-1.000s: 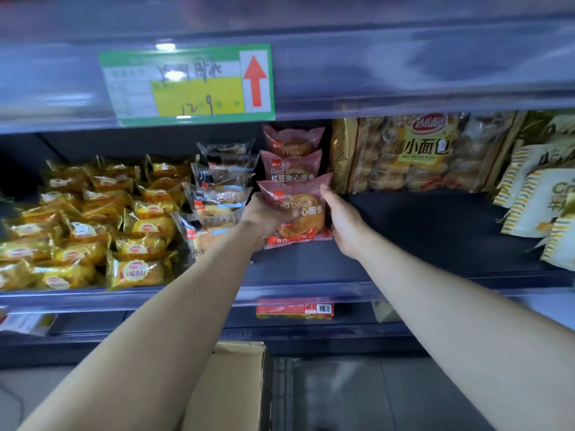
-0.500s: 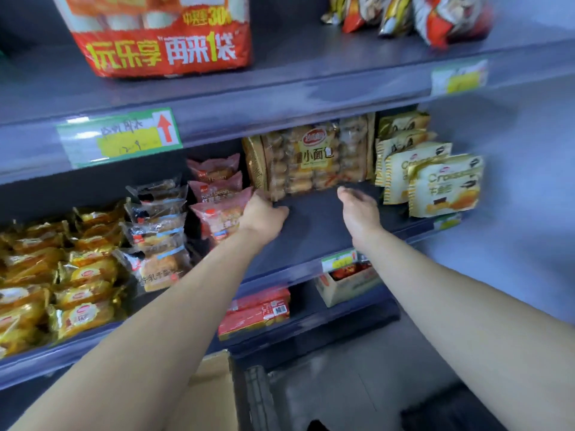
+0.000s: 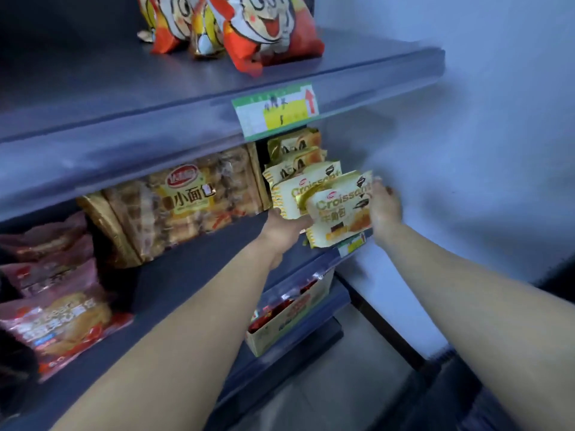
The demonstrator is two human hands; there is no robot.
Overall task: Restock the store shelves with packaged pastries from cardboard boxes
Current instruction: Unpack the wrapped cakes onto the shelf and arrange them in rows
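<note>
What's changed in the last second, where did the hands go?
Both hands let go of the front red bean pack and moved right along the shelf. The left hand and right hand now flank the front croissant pack, touching its sides. The red bean pack and mini-bread bag stayed put.

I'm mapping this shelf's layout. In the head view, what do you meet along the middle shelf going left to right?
pink red-bean bread packs → big bag of small breads → left hand → Croissant packs → right hand
</note>
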